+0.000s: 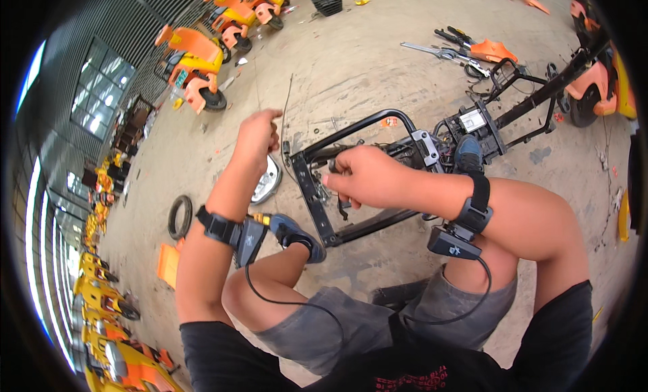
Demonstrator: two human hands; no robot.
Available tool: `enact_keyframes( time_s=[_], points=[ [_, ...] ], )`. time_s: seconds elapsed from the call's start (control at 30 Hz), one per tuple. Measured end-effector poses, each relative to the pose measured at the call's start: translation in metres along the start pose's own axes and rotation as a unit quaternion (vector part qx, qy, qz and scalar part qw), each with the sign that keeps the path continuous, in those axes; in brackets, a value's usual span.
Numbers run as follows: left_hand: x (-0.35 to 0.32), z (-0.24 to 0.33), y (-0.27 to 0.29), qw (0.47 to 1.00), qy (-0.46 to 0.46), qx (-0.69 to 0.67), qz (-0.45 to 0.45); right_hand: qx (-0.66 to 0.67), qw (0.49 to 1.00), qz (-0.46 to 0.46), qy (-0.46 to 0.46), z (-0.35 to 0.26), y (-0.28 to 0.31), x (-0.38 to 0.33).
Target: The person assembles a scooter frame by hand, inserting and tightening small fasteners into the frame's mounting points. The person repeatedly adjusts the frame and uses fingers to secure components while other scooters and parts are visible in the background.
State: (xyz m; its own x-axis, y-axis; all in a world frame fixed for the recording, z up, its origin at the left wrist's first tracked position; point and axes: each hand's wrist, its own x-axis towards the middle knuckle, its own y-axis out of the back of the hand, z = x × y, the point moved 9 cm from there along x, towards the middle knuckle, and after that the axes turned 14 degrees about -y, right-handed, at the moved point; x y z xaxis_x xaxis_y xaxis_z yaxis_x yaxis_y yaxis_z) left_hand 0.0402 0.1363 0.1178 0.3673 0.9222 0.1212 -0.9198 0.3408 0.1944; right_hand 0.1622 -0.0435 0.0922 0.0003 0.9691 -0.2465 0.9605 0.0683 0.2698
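My left hand (pixel 258 141) is raised left of a black tubular metal frame (pixel 314 199), its fingers curled and closed. A thin dark wire (pixel 287 101) runs right by the index fingertip; whether the fingers grip it is unclear. Over the frame's near end, my right hand (pixel 371 177) is closed around a dark, handle-like piece (pixel 331 166) that sticks out by the thumb. Most of that piece is hidden by the fist. The frame lies on the floor in front of me, with a silver bracket (pixel 426 147) and wiring farther along it.
A round silver part (pixel 268 181) lies beside the frame, left of it. A black tyre (pixel 180 217) and an orange panel (pixel 169 265) are farther left. Long tools (pixel 442 52) and an orange cover (pixel 495 51) lie beyond. Yellow-orange scooters (pixel 196 61) stand around.
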Motion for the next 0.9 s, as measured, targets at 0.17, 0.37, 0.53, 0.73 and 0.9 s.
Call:
enact_keyframes(
  time_s=[0.17, 0.37, 0.53, 0.73, 0.9],
  points=[
    [-0.001, -0.057, 0.006, 0.998, 0.052, -0.004, 0.019, 0.028, 0.998, -0.025, -0.045, 0.02, 0.006, 0.013],
    [-0.005, -0.14, 0.035, 0.986, 0.115, -0.081, 0.093, 0.024, 0.987, -0.053, -0.149, 0.043, 0.004, 0.039],
    [-0.053, -0.207, 0.012, 0.949, 0.303, -0.07, -0.048, -0.068, 0.993, -0.021, -0.09, 0.032, 0.011, 0.076],
    [-0.073, -0.175, -0.017, 0.94, 0.306, -0.12, -0.087, -0.065, 0.996, -0.042, 0.034, 0.021, 0.005, 0.083],
    [-0.085, -0.185, -0.017, 0.921, 0.304, -0.239, -0.034, -0.037, 0.993, 0.002, 0.116, 0.028, 0.008, 0.085]
  ],
)
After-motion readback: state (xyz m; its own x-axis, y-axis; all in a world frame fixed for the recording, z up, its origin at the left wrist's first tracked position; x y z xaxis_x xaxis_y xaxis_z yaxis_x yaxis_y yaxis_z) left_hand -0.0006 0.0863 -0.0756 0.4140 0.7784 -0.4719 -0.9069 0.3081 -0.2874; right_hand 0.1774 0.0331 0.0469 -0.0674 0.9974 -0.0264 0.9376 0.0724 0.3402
